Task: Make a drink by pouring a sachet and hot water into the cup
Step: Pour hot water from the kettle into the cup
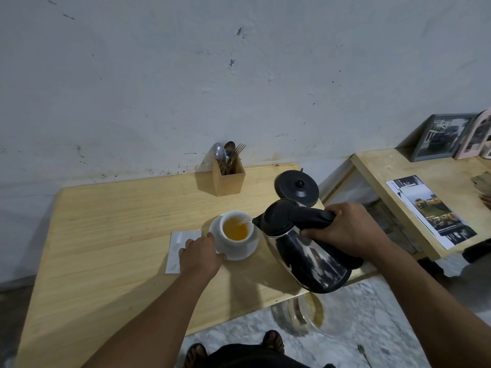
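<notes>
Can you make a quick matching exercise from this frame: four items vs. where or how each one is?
Items:
1. kettle
2. cup
3. kettle base
4. cutlery holder

States:
A. at the back of the table by the wall, holding spoons and a fork
B. on a white saucer, holding orange liquid
C. tilted in the right hand, pouring
D. bare on the table, behind the kettle

Pairs: 1-C, 2-B, 3-D, 4-A

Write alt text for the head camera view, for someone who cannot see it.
The right hand tilts a kettle, pouring water into a white cup of orange drink on a saucer. The left hand steadies the saucer, beside an empty sachet on a wooden table.
</notes>
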